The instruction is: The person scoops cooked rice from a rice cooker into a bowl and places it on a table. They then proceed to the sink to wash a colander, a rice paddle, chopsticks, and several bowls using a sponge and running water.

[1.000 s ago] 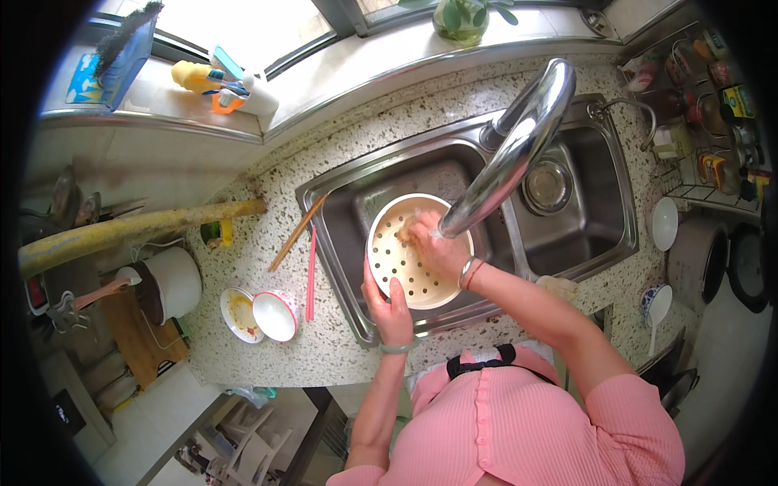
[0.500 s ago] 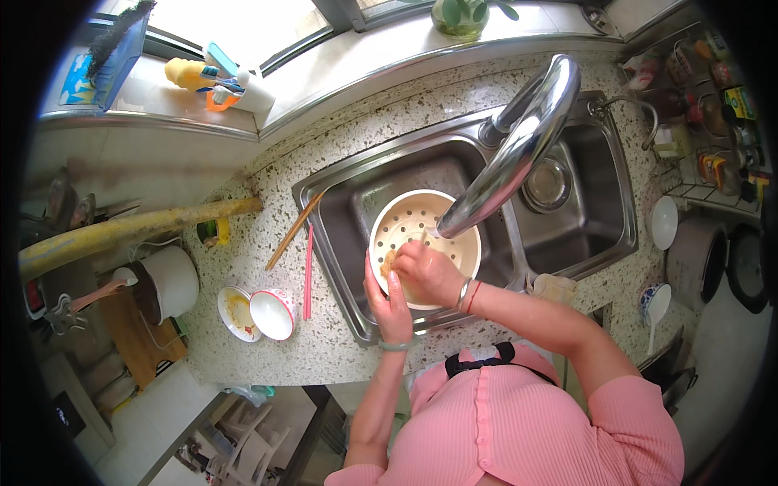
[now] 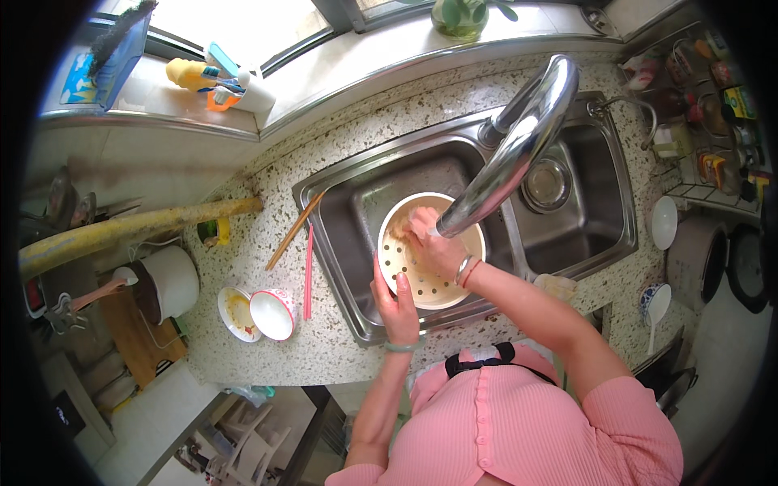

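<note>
l hand [image 3: 397,314] on cream colander [image 3: 427,292], at near-l rim, r hand [image 3: 436,245] w/in

Cream, dark-dotted colander [image 3: 438,300], pink chopsticks [image 3: 309,271], speckled counter [image 3: 267,362]

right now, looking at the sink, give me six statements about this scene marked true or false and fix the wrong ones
1. The left hand holds the colander by its side. True.
2. The right hand is in the colander. True.
3. The colander is at the right basin. False: it is at the left basin.
4. The pink chopsticks lie on the counter, left of the sink. True.
5. Both wrists are bare. False: a green bangle circles the left one.
6. The vase stands in the sink. False: it is on the window ledge.
</note>
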Tool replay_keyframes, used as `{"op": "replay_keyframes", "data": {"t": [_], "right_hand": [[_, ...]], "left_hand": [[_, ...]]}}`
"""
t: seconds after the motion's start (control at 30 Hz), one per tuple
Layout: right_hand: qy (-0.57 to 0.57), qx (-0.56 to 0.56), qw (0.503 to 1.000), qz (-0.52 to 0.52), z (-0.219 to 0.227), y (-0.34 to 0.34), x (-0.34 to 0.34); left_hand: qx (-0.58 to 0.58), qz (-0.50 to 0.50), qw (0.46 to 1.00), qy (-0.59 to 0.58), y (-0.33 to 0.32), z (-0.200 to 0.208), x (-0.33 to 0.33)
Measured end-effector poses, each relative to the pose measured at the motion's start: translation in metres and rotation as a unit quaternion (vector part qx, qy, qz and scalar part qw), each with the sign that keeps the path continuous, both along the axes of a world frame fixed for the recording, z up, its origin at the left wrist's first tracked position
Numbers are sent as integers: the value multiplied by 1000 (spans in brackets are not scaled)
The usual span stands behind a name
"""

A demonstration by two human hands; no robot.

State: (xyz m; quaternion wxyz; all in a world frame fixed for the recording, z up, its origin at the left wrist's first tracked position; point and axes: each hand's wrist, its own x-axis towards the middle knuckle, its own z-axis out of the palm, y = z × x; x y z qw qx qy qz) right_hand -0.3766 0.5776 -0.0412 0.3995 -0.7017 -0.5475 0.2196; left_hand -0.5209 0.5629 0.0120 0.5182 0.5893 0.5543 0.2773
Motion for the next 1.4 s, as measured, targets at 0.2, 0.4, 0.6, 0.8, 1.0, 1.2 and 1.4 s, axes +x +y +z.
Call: {"op": "replay_keyframes", "data": {"t": [0.2, 0.4, 0.6, 0.8, 1.0, 1.2, 1.4], "right_hand": [[47, 42, 991, 115, 23, -20, -26], [-8, 31, 999, 21, -11, -7, 3], [40, 34, 990, 128, 10, -34, -17], [-20, 5, 1000, -15, -10, 0, 16], [112, 5, 981, 158, 21, -4, -25], [-107, -80, 948, 290, 13, -40, 13], [-28, -108, 994, -19, -22, -15, 17]], "left_hand": [[31, -4, 999, 23, 3, -6, -7], [46, 8, 998, 29, 1, 1, 3], [64, 4, 997, 35, 6, -6, -3], [22, 1, 999, 37, -2, 1, 5], [33, -9, 999, 33, 7, -10, -5], [95, -52, 988, 110, 21, 17, -14], [117, -41, 985, 120, 13, 19, 5]]}}
